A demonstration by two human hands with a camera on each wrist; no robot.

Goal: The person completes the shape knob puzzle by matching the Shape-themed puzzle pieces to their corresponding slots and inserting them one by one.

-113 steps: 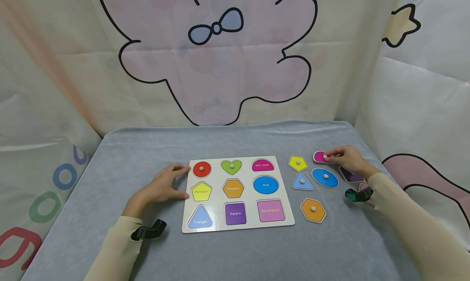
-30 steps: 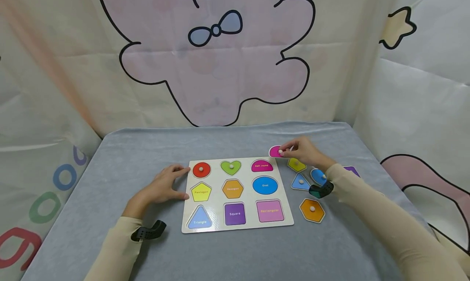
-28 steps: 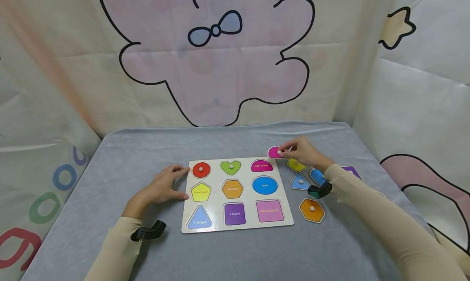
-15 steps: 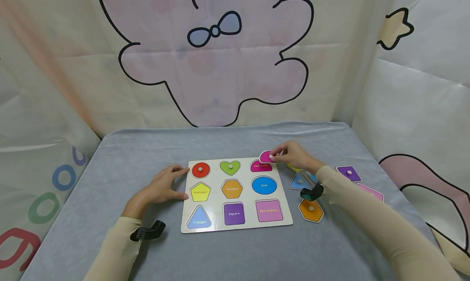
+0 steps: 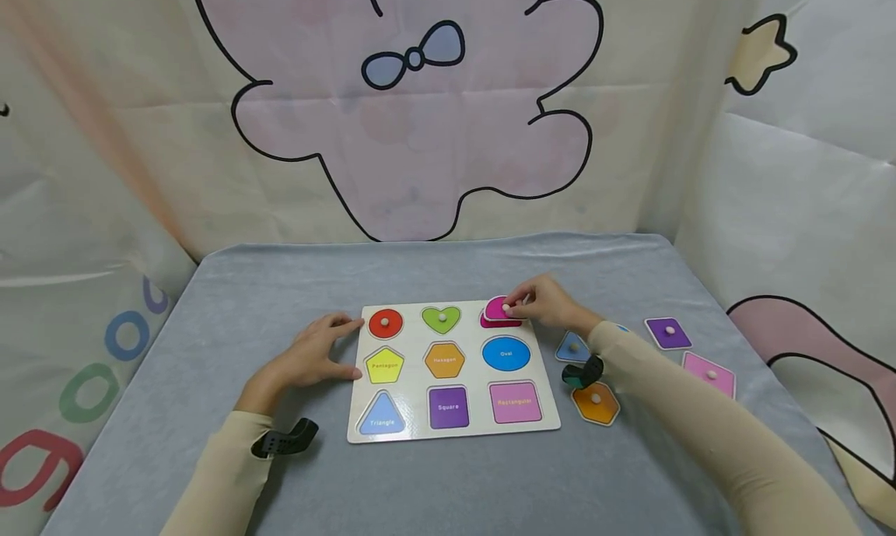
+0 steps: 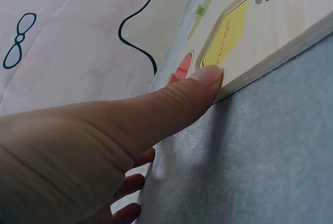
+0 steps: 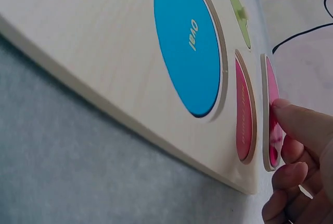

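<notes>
A wooden shape puzzle board (image 5: 413, 435) lies on the table. My left hand (image 5: 311, 353) rests against its left edge, thumb and fingers spread apart and fairly straight; in the left wrist view the thumb (image 6: 177, 99) presses the edge beside the yellow pentagon recess (image 6: 229, 31). My right hand (image 5: 553, 303) pinches a magenta half-round puzzle piece (image 5: 496, 306) by its small knob. The right wrist view has that piece (image 7: 272, 78) raised just off the half-round recess (image 7: 243, 112), partly overlapping it in the head view. A red circle piece (image 5: 385, 318) and green heart piece (image 5: 435, 313) sit in the board.
Right of the board lie a blue triangle piece (image 5: 572, 352), orange hexagon piece (image 5: 595, 408), purple square piece (image 5: 668, 335) and pink rectangle piece (image 5: 715, 371). My right forearm (image 5: 700, 411) covers most of a blue piece. Printed cloth (image 5: 420, 147) hangs behind the table.
My right hand picked up the half-round piece at the far right and carried it left, then lower, over the board's upper right corner. The left hand has stayed at the board's edge.
</notes>
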